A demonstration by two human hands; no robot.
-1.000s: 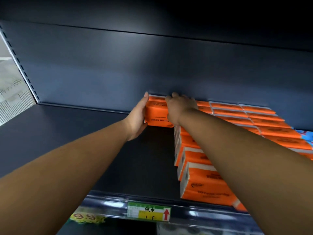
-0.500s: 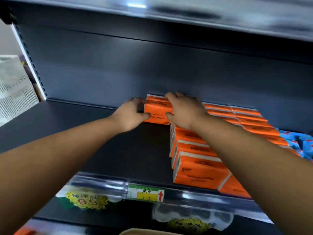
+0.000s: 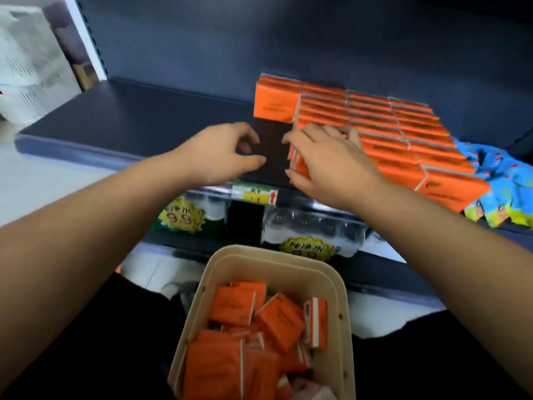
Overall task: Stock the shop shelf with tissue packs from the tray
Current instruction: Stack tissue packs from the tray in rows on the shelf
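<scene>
- We see the left hand (image 3: 222, 154) over the front part of the dark shelf (image 3: 129, 122). Its fingers are loosely curled, with the thumb near the forefinger, and it holds nothing.
- The right hand (image 3: 328, 166) is just beside it, with fingers spread and relaxed over the near left corner of the block of orange tissue packs (image 3: 383, 131). It grips nothing. The blur keeps us from telling whether the fingertips press on the packs.
- The block stands in tight rows on the right half of the shelf, running from the back wall to the front edge.
- We see a single pack (image 3: 274, 102) at the block's back left corner, against the back wall. It juts out to the left of the rows, with its broad face toward us.
- A bare strip of shelf lies between that pack and the two hands.
- The beige tray (image 3: 344, 307) sits low in the view, below the hands. In it we see loose packs (image 3: 233, 306) heaped at odd angles.
- A price tag (image 3: 254, 194) with a red arrow sits on the shelf's front rail, under the gap between the hands.
- Blue patterned packets (image 3: 501, 180) lie against the block's right side.
- We see yellow starburst labels (image 3: 182, 216) on the level below, and a white slatted crate (image 3: 31, 64) beyond the shelf's left end.
</scene>
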